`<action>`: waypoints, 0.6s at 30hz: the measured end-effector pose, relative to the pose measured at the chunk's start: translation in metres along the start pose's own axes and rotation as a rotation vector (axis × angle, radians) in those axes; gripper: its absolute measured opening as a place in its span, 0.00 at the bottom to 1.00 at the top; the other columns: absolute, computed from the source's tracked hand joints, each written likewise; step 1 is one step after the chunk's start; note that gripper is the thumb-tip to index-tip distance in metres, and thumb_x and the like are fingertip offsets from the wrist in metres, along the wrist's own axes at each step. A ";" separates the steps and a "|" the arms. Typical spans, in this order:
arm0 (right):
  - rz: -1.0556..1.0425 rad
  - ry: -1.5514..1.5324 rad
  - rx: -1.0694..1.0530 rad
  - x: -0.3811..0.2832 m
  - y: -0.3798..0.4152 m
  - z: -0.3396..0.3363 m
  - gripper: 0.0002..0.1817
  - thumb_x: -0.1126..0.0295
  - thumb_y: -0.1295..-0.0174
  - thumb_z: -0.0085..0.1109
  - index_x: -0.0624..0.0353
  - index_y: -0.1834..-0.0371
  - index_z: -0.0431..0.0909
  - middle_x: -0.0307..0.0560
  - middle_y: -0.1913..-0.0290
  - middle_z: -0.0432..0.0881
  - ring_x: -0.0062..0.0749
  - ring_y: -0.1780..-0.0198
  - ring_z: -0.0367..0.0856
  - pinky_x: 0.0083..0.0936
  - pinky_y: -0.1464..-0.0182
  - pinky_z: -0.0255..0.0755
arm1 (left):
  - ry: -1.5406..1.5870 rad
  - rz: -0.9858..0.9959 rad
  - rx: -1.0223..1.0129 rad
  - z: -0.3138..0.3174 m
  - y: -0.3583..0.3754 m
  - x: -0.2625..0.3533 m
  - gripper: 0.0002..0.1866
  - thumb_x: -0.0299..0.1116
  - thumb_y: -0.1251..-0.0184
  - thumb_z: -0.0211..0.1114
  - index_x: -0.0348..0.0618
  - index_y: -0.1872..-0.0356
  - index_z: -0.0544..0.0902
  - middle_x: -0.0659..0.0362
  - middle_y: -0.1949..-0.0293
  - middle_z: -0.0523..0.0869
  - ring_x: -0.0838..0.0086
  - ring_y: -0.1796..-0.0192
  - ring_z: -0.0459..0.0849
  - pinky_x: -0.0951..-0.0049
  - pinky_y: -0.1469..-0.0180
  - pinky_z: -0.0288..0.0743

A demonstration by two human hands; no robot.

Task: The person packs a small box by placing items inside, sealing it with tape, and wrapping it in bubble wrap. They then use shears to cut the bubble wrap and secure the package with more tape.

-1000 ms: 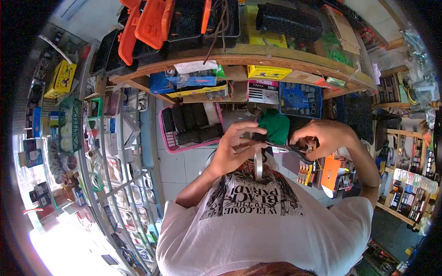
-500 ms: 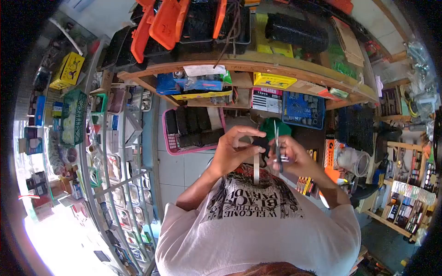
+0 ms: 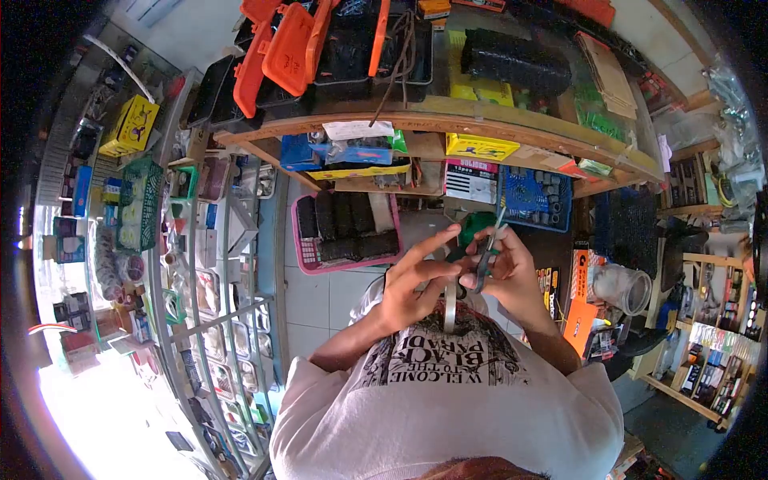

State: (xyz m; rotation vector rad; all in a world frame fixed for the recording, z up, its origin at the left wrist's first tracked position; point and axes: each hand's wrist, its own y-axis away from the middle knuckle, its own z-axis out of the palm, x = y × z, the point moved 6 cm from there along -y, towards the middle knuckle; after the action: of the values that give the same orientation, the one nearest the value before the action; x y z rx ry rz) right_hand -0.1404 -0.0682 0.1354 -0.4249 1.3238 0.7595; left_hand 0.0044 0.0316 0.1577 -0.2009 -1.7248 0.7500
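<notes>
My left hand pinches a pale, narrow strip that hangs down in front of the printed shirt. Close beside it, my right hand is closed on a pair of scissors, whose blades point up and away from me. The fingers of both hands nearly meet near the top of the strip; whether they touch is unclear. A green object shows just behind the fingers.
A pink basket of black packs stands on the floor at the left. Ahead runs a wooden-edged glass counter with orange-lidded cases. A blue tray sits below it; metal racks line the left.
My right hand has moved left with the scissors, close to my left hand. The strip is still held. The view has shifted slightly.
</notes>
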 end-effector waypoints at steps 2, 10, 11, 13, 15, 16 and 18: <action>-0.008 -0.009 0.023 -0.001 0.004 0.000 0.36 0.86 0.52 0.77 0.60 0.40 0.69 0.44 0.46 0.73 0.30 0.46 0.83 0.29 0.43 0.82 | 0.059 -0.037 -0.017 0.003 0.003 -0.005 0.20 0.11 0.39 0.67 0.41 0.48 0.80 0.37 0.30 0.72 0.43 0.28 0.74 0.56 0.33 0.75; -0.055 -0.001 0.120 0.007 0.010 0.001 0.36 0.90 0.55 0.71 0.59 0.40 0.70 0.44 0.42 0.74 0.28 0.42 0.77 0.28 0.45 0.84 | 0.326 -0.190 -0.159 0.007 0.009 -0.006 0.23 0.24 0.28 0.60 0.37 0.34 0.68 0.28 0.24 0.56 0.35 0.24 0.64 0.51 0.29 0.70; -0.056 -0.001 0.126 0.007 0.011 0.000 0.36 0.91 0.55 0.69 0.59 0.40 0.70 0.44 0.42 0.74 0.28 0.42 0.77 0.28 0.45 0.84 | 0.364 -0.205 -0.166 0.008 0.009 -0.005 0.24 0.26 0.28 0.60 0.36 0.33 0.66 0.27 0.23 0.52 0.35 0.24 0.63 0.50 0.29 0.69; -0.059 -0.003 0.129 0.008 0.011 -0.002 0.37 0.92 0.56 0.67 0.59 0.39 0.70 0.44 0.43 0.74 0.28 0.43 0.77 0.27 0.46 0.84 | 0.385 -0.198 -0.192 0.010 0.008 -0.004 0.27 0.28 0.28 0.61 0.36 0.32 0.64 0.26 0.22 0.46 0.35 0.24 0.63 0.49 0.28 0.69; -0.062 0.014 0.130 0.009 0.012 -0.004 0.38 0.93 0.56 0.67 0.59 0.38 0.70 0.44 0.43 0.75 0.28 0.43 0.77 0.26 0.47 0.84 | 0.348 -0.159 -0.227 0.008 0.007 -0.003 0.29 0.29 0.28 0.62 0.36 0.31 0.63 0.25 0.21 0.41 0.35 0.25 0.66 0.49 0.28 0.69; -0.066 0.032 0.129 0.009 0.012 -0.005 0.38 0.93 0.56 0.67 0.59 0.38 0.70 0.44 0.43 0.74 0.28 0.43 0.77 0.26 0.47 0.84 | 0.330 -0.154 -0.247 0.008 0.008 -0.003 0.30 0.29 0.28 0.63 0.35 0.30 0.62 0.25 0.22 0.40 0.35 0.26 0.67 0.49 0.29 0.70; -0.062 0.053 0.129 0.010 0.013 -0.006 0.39 0.93 0.56 0.67 0.59 0.37 0.69 0.44 0.42 0.74 0.28 0.42 0.77 0.26 0.48 0.84 | 0.294 -0.145 -0.288 0.009 0.010 0.000 0.32 0.29 0.29 0.64 0.35 0.29 0.60 0.25 0.22 0.37 0.36 0.27 0.70 0.49 0.29 0.70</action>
State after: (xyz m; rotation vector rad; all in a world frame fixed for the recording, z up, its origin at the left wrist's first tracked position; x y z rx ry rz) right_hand -0.1531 -0.0613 0.1264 -0.3833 1.3943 0.6115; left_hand -0.0060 0.0355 0.1509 -0.3610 -1.5404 0.3436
